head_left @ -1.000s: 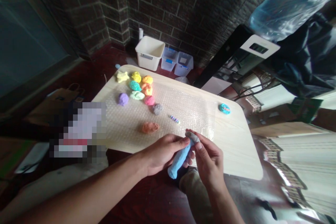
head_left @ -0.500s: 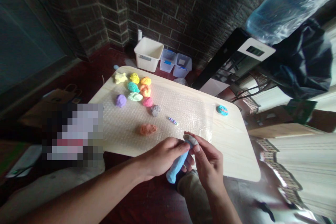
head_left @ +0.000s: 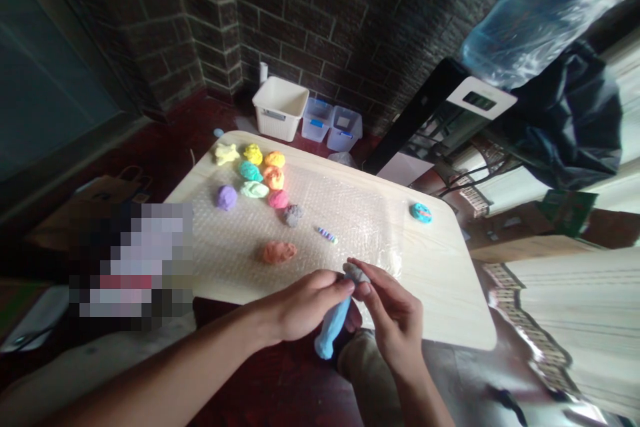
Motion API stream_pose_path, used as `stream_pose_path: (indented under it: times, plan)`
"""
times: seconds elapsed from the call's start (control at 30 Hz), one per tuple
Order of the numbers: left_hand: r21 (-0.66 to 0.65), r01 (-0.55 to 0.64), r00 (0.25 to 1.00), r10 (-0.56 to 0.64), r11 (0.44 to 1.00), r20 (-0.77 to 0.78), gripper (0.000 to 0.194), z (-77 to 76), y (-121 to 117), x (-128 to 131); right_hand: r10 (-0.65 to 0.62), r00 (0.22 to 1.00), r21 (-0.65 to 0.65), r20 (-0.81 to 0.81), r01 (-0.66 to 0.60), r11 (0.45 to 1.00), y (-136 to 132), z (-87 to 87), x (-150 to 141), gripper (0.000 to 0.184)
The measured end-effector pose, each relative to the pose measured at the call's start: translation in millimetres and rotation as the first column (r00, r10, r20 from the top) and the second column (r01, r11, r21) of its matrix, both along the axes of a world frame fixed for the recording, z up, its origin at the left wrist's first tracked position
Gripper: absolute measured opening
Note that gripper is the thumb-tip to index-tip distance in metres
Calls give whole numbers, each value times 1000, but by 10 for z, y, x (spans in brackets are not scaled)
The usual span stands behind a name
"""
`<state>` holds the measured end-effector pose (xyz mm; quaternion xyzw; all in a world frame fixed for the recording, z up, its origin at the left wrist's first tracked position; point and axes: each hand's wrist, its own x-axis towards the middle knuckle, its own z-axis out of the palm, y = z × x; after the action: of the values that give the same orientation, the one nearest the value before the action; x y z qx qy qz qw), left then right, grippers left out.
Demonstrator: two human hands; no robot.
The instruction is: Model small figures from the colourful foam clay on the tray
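Just off the table's near edge, my left hand (head_left: pixel 313 303) is closed round the upper part of a light blue roll of modelling clay (head_left: pixel 333 329), its lower end hanging free. A piece of grey clay (head_left: pixel 356 272) caps the top of the roll. The thumb and fingers of my right hand (head_left: pixel 393 303) pinch this grey piece. Beyond my hands lie a small striped clay stick (head_left: pixel 327 234), a brown clay lump (head_left: pixel 279 252) and a grey clay lump (head_left: pixel 293 215) on bubble wrap (head_left: pixel 360 213).
Several coloured clay lumps, among them a purple one (head_left: pixel 227 197), sit at the table's far left. A blue clay piece (head_left: pixel 421 213) lies at the right of the table (head_left: pixel 440 280). Plastic bins (head_left: pixel 280 110) stand by the brick wall. A blurred-out person is at the left.
The view has shifted slightly. My right-hand fingers have shifted a little on the grey clay, and the blue roll hangs more upright. Both hands keep their hold.
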<state>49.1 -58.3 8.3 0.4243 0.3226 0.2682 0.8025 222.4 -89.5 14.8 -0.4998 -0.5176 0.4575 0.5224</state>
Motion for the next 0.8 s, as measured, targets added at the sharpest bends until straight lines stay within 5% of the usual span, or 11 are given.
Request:
stream_pose_path:
  times: [0.13,0.37,0.47,0.57,0.7,0.8]
  plan:
    - [-240,55,978,-4,969,210,50,-44,15,7,-35,992,-86,-125,24,996,-21,-17,-25,22]
    - [-410,57,927,104,910,360,46,-40,-27,83,-44,944,-150,-328,-6,989,-4,-66,-28,23]
    - [-298,21,963,61,954,261,49,-19,-49,90,-5,963,-111,-270,-26,994,7,-43,-6,21]
    - [-35,20,999,-19,999,36,52,-1,-65,62,44,987,-55,-152,-53,997,3,-32,20,21]
    - [180,107,970,-63,978,-234,50,39,-69,8,68,996,-26,-54,-69,997,-8,-61,51,23]
    - [250,132,958,-58,959,-282,46,67,-67,-10,83,996,-12,-21,-83,996,-1,-96,75,25]
